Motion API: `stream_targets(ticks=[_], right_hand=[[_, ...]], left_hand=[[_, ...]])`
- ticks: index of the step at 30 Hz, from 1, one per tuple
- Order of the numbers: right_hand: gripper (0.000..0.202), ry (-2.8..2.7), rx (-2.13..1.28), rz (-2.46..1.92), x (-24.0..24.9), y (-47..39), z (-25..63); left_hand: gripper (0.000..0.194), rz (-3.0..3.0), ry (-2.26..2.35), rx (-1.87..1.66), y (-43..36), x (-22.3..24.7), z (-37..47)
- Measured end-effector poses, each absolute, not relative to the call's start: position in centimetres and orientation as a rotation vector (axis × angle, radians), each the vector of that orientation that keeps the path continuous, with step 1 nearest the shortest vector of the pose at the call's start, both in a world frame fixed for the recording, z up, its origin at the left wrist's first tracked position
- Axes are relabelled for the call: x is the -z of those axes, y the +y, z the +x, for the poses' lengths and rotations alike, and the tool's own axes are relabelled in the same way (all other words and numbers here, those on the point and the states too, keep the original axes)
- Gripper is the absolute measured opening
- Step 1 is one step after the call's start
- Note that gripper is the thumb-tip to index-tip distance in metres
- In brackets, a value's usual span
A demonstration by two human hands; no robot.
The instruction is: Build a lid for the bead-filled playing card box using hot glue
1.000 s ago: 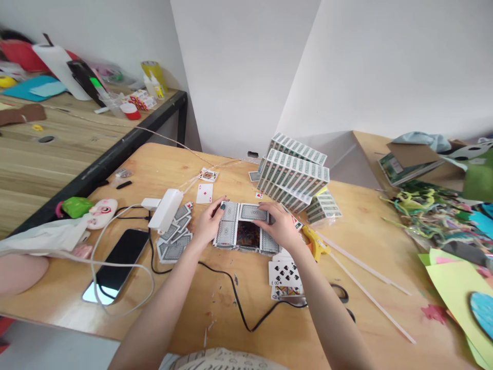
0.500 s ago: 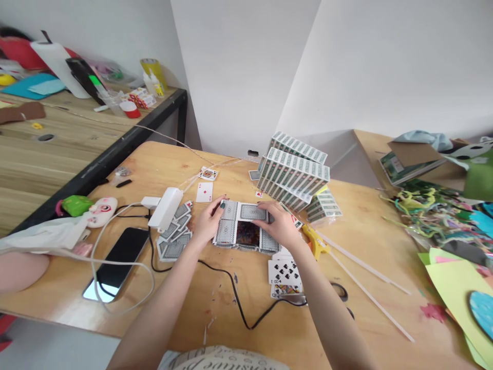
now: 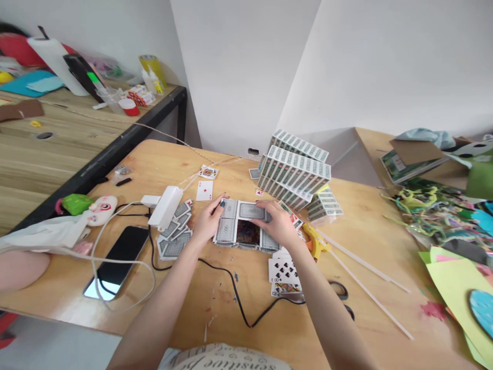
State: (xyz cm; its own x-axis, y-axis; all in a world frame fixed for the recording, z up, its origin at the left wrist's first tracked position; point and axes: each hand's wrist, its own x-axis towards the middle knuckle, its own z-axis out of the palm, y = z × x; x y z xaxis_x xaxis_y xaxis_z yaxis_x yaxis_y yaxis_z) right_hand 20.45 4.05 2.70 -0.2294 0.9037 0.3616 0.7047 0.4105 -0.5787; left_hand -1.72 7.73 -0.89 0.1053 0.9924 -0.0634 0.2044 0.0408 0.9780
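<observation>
In front of me on the table lies a low, box-like structure of playing cards (image 3: 226,230), grey patterned backs up, with a dark opening in its middle. My left hand (image 3: 207,222) is closed round its left side, thumb at the upper corner. At the opening's far side, my right hand (image 3: 280,222) has its fingers and thumb closed on a grey-backed playing card (image 3: 250,210); part of that card is hidden under the fingers. Face-up cards (image 3: 284,271) lie beneath my right forearm. Left of the structure is a loose pile of face-down cards (image 3: 175,244).
Stacked card boxes (image 3: 295,172) stand behind my right hand. A yellow glue gun (image 3: 318,242), glue sticks (image 3: 370,262) and scissors (image 3: 339,290) lie to the right. On the left are a phone (image 3: 119,259), a white power strip (image 3: 165,207) and cables. A black cable (image 3: 235,295) crosses the front.
Both hands keep their places on the card structure and the card. The right hand and its card have shifted very slightly; the view has moved a little.
</observation>
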Motion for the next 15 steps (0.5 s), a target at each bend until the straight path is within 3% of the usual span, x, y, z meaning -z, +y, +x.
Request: stream_targets(ticks=[9,15], right_hand=[[0.031,-1.989,-0.403,-1.375,-2.73,3.88,20.31],[0.049,-1.959,-0.440,-1.454,-3.09,3.35,20.70]], left_hand=[[0.047,1.392,1.301,-0.960,7.69,0.79,-1.77],[0.046,1.405,1.263,-0.961,7.89,0.84,-2.10]])
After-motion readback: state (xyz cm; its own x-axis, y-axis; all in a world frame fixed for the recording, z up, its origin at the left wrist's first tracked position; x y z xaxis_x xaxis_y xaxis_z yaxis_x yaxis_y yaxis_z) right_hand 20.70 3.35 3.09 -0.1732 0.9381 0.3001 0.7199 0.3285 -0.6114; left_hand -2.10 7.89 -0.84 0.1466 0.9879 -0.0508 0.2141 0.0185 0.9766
